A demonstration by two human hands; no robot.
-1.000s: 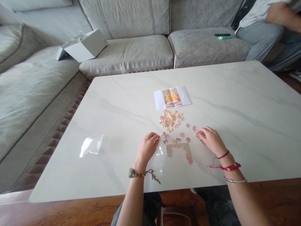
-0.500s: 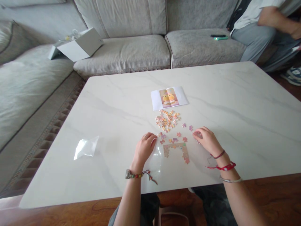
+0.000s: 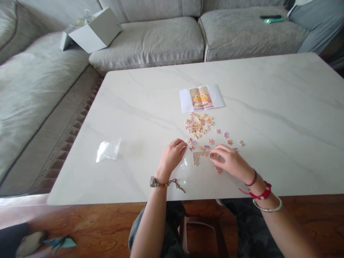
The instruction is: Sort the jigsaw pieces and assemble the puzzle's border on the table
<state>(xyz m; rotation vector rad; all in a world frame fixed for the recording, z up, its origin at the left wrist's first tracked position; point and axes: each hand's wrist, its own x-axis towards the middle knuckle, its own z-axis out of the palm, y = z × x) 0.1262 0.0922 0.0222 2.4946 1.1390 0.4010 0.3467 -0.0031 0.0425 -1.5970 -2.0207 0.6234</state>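
Note:
My right hand [image 3: 227, 159] is over the partly joined jigsaw border [image 3: 196, 158], fingers curled toward the thumb and covering part of its top and right side. Anything in those fingertips is hidden. To the left, my left hand [image 3: 173, 154] rests at the table with fingers drawn together, next to a few loose jigsaw pieces [image 3: 192, 144]; I cannot make out anything in its grip. More single pieces, a pink one [image 3: 229, 142] and a pale one [image 3: 241, 143] among them, lie beyond my right hand. A heap of pieces [image 3: 199, 125] sits farther back.
Behind the heap, a creased picture sheet [image 3: 185, 102] shows yellow figures. A clear plastic bag [image 3: 109, 150] lies on the left of the white marbled table [image 3: 142, 107]. Across it stands a grey sofa [image 3: 156, 41] with a white box [image 3: 94, 32]; a person's leg [image 3: 317, 21] shows at right.
My right hand has moved left from the loose pieces on the right to over the joined border, uncovering pieces there. My left hand keeps its place. The view has tipped downward.

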